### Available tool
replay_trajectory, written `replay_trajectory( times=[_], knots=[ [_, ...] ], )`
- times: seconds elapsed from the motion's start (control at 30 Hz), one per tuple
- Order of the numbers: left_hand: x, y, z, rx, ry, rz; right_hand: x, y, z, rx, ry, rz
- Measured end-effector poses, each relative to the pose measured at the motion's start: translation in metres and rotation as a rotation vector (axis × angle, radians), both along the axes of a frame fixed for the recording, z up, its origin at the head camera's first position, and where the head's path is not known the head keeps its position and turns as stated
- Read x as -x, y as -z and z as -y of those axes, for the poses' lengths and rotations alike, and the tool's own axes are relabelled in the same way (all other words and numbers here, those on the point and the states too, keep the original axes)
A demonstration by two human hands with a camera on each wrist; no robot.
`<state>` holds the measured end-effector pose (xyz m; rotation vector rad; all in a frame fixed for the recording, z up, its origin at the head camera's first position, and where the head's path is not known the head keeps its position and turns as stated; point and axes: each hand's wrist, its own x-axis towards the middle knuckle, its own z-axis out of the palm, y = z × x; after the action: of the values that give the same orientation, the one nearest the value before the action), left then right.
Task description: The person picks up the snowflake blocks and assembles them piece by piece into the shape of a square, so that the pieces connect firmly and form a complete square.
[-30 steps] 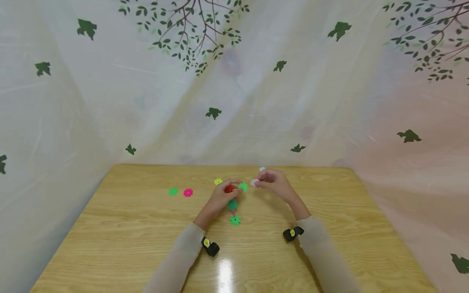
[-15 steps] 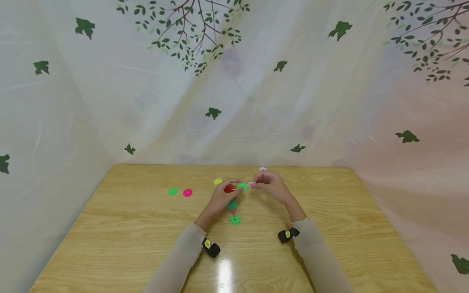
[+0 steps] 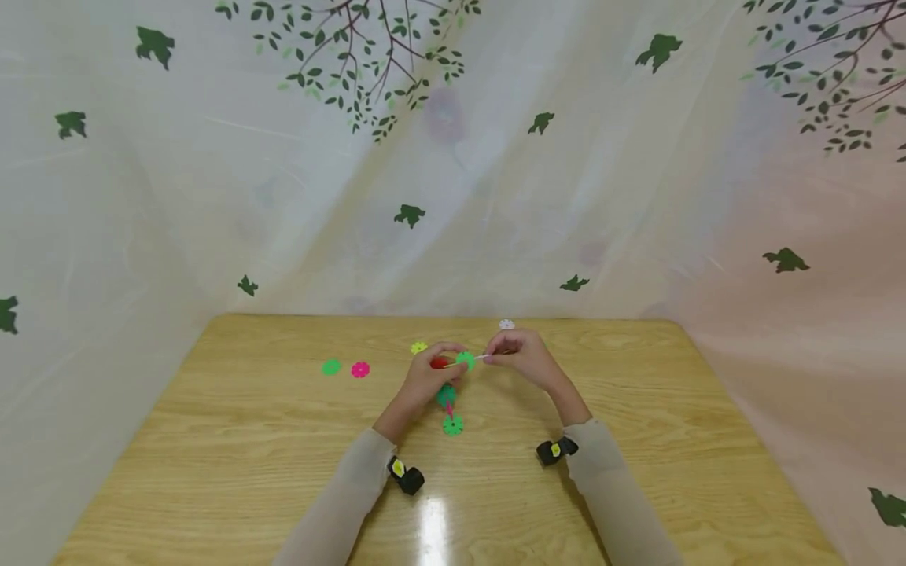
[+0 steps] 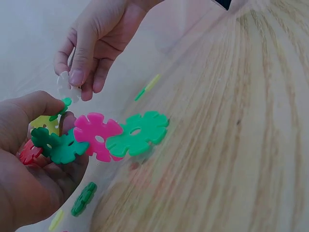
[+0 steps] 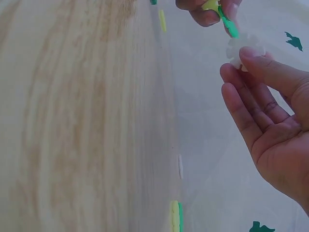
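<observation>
My left hand (image 3: 421, 383) holds a joined string of notched, flower-shaped plastic discs. In the left wrist view the string includes a red disc (image 4: 30, 152), a yellow disc (image 4: 44, 123), a dark green disc (image 4: 60, 146), a pink disc (image 4: 91, 126) and a green disc (image 4: 147, 129) at the lower end. Another green disc (image 5: 228, 25) sticks out beyond the left fingertips. My right hand (image 3: 524, 359) pinches a white disc (image 5: 235, 47) between thumb and fingers. The white disc's rim is right at that green disc's edge, and it looks edge-on in the head view.
On the wooden table (image 3: 248, 472) lie a loose green disc (image 3: 331, 367), a pink disc (image 3: 360, 369) and a yellow disc (image 3: 419, 347), left of or behind the left hand. A second white disc (image 3: 506, 324) is behind the right hand. A printed cloth (image 3: 318, 196) hangs behind the table.
My right hand has moved left, bringing the white disc up to the green disc, and has turned it from face-on to edge-on. The left hand has stayed almost still with its string.
</observation>
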<state>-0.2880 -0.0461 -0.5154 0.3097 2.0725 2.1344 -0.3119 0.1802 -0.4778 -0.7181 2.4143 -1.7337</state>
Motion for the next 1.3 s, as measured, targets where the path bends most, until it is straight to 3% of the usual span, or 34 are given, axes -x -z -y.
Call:
replay_trajectory(
  times=[0.27, 0.63, 0.83, 1.3],
  knots=[
    [-0.0005, -0.0019, -0.0004, -0.018, 0.033, 0.012, -0.0001, 0.0002, 0.0014, -0.001, -0.018, 0.007],
    [-0.0031, -0.003, -0.0027, -0.006, 0.015, 0.002, -0.004, 0.0008, -0.0003, -0.015, -0.013, 0.005],
    [-0.0032, -0.0022, -0.0028, 0.01, 0.021, -0.018, -0.0055, 0.0014, -0.0015, 0.003, -0.038, -0.038],
    [-0.0056, -0.0063, -0.0049, 0.01, 0.048, -0.075, -0.0037, 0.0013, -0.0021, 0.023, -0.06, 0.0]
  ],
)
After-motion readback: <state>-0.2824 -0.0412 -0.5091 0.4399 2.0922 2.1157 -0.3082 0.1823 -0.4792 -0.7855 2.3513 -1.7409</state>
